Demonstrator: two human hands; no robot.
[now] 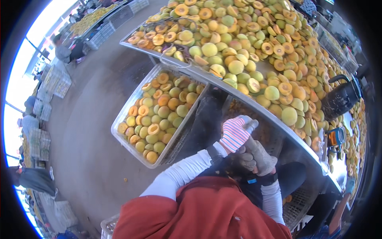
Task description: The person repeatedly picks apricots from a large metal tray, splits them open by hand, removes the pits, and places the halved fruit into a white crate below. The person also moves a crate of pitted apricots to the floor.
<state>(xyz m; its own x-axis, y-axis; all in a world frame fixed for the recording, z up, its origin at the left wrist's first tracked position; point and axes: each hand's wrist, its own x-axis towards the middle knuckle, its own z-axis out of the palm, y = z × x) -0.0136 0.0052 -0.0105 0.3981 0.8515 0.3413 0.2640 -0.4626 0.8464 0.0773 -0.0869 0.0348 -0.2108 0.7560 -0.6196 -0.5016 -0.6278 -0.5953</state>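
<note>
My left hand (236, 133), in a glove with pink, white and blue stripes and grey-coated fingers, is held over my lap in front of the table edge. Just below it, my right hand (259, 158) wears a dirty grey coated glove and touches the left one. The fingers overlap, so whether anything lies between them is hidden. Beyond my hands a metal-rimmed table (253, 106) bears a heap of whole and halved apricots (235, 67). To the left of my hands stands a pale plastic crate (119, 143) filled with apricots (158, 119), many of them halved.
On the table at the right sit a black jug (341, 97) and a small jar (336, 137) with an orange and blue wrapper. A dark crate (301, 200) is low beside my right leg. Several people and stacked crates (56, 82) line the left side across the concrete floor (86, 134).
</note>
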